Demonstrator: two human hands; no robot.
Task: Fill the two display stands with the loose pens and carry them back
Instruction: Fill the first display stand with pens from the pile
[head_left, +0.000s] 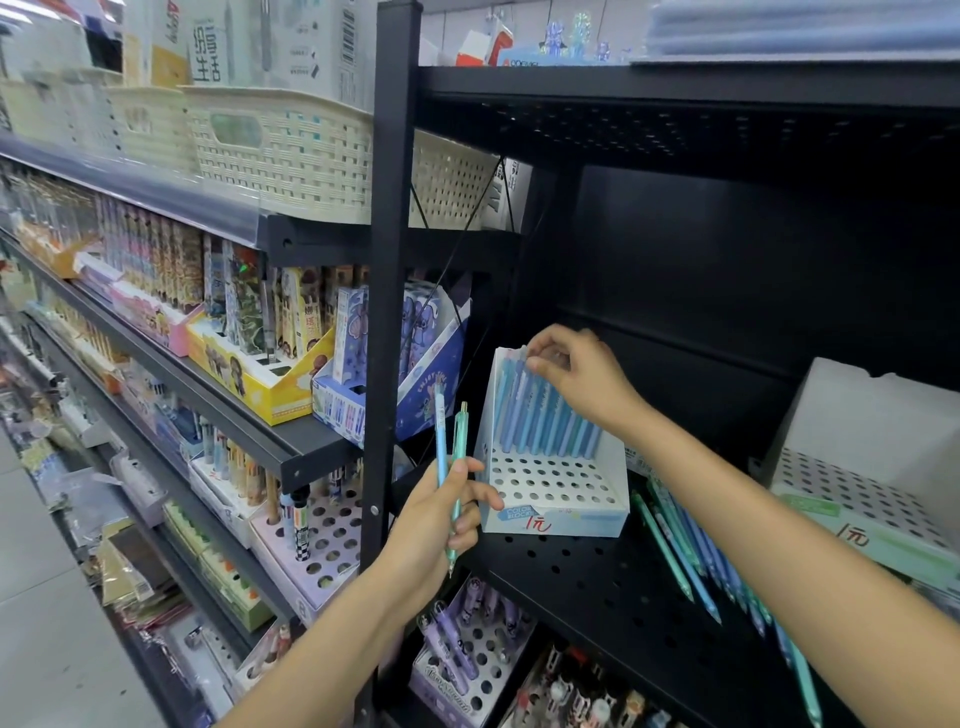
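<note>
A person's right hand (576, 379) pinched the tops of blue pens (545, 415) standing in the back rows of a white display stand (550, 514) at the left front edge of a black perforated shelf (597, 587). The left hand (441, 525) gripped two pens (451, 457), one light blue and one teal, upright just left of the stand. Loose pens (691, 556) lay on the shelf to the stand's right, beside a second white stand (878, 452) near the right edge.
</note>
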